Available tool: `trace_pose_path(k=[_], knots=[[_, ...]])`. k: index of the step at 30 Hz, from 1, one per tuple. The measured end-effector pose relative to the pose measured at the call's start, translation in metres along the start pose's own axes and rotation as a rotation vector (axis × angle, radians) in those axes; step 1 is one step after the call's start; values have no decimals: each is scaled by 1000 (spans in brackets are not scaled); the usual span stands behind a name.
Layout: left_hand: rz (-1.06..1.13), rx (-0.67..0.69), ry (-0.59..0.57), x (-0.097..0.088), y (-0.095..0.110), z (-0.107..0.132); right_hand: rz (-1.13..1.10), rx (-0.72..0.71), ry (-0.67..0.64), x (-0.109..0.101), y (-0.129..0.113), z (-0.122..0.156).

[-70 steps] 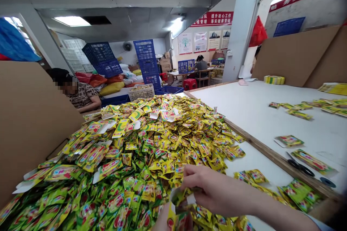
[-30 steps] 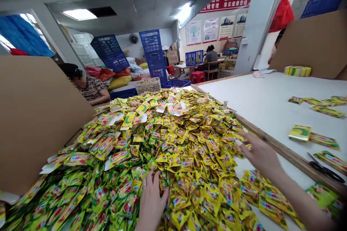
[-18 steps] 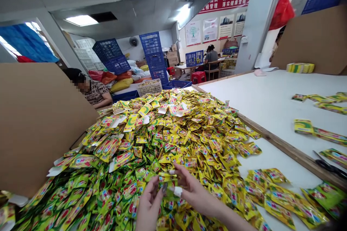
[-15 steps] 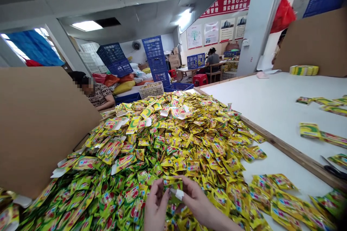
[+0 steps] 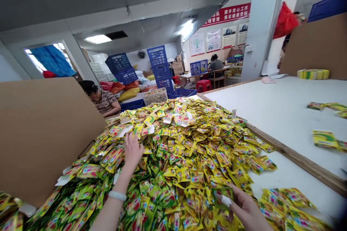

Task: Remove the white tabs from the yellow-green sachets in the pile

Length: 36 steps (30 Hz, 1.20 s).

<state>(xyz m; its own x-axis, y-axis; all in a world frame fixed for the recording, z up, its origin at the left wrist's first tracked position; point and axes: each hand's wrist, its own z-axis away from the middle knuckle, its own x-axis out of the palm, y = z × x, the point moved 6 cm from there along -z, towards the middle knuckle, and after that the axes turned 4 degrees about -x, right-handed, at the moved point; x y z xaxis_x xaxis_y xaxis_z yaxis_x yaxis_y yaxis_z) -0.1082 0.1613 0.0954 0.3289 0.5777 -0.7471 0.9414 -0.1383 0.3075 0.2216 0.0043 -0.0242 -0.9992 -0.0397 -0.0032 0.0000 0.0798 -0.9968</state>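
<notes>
My left hand (image 5: 132,148) is stretched over the far left of a big heap of sachets (image 5: 187,155), fingers apart and bent down. Just beyond its fingertips lies a small yellow carton (image 5: 138,129) with an open white flap. Low in the view, on the right, my right hand (image 5: 242,205) pinches a dark green sachet (image 5: 222,192) between thumb and fingers. White tape wraps the thumb. Yellow sachets lie under and around this hand; green ones cover the lower left of the heap.
A brown cardboard panel (image 5: 46,133) stands at the left, with a person (image 5: 104,99) behind it. To the right, a wooden strip (image 5: 295,160) edges the white table (image 5: 273,104), where more packets lie. Blue crates (image 5: 160,66) are stacked behind.
My hands, together at the near side of the heap before, have separated. The left moved forward and left to the cartons; the right moved right with the green sachet.
</notes>
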Motion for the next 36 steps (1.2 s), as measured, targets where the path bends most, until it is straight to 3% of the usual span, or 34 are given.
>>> trace_pose_path(k=[3, 7, 9, 11, 13, 14, 16, 19, 21, 24, 28, 29, 31, 33, 36], knots=[[-41, -6, 80, -2, -23, -24, -54, 10, 21, -4, 3, 8], [-2, 77, 77, -16, -14, -11, -135, 5, 61, 0, -11, 11], [66, 172, -80, -21, 6, 11, -243, 30, -41, 11, -21, 9], [186, 271, -349, -23, 33, 43, -362, 65, -203, 28, -31, 7], [357, 287, -613, -24, 59, 81, -439, 96, -353, 47, -37, 7], [435, 258, -697, -25, 69, 98, -464, 113, -401, 55, -38, 8], [634, 66, -722, -25, 81, 123, -526, 152, -432, 68, -33, 10], [1122, -250, -503, -18, 92, 149, -681, 213, -364, 84, -23, 15], [1357, -349, -393, -8, 103, 167, -778, 251, -334, 92, -18, 21], [1357, -562, -443, 13, 111, 191, -758, 235, -279, 90, -17, 27], [1225, -999, -417, 23, 83, 209, -435, 55, -90, 48, -30, 21], [1212, -1023, -433, 24, 80, 210, -376, 21, -44, 37, -36, 19], [1241, -926, -549, 26, 87, 208, -316, -15, -9, 25, -53, 14], [1289, -784, -703, 29, 104, 209, -251, -86, -56, 27, -77, 9], [1342, -680, -815, 31, 120, 214, 13, -368, -190, 45, -119, 5]])
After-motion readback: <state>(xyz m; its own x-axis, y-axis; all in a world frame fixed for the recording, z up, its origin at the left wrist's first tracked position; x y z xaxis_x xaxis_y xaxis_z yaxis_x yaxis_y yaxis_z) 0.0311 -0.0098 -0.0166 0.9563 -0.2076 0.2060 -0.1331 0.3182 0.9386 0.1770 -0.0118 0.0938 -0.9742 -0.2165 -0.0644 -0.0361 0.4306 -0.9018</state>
